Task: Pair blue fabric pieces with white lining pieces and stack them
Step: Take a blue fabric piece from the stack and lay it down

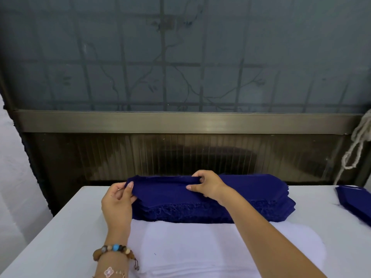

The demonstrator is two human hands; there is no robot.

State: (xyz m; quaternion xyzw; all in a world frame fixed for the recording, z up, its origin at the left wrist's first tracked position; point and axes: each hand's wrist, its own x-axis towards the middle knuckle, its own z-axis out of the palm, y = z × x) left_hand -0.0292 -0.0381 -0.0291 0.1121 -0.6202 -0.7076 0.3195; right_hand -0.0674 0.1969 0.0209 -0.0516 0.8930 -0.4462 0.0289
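Top blue fabric piece (164,189) pinched at both ends above the blue fabric stack (200,214)
Nearest, white lining pieces (200,255) lie flat on the desk (60,237); past them the left hand (117,199) grips the piece's left end between thumb and fingers, the right hand (208,186) its right part; another blue pile (353,201) sits at the desk's right edge

Behind the left hand (117,199), a bracelet (114,249) of brown, cream and blue beads circles the wrist, beside a thin clover-charm chain (109,272).

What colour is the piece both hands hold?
Plain dark blue; the top fabric piece shows best in the head view.
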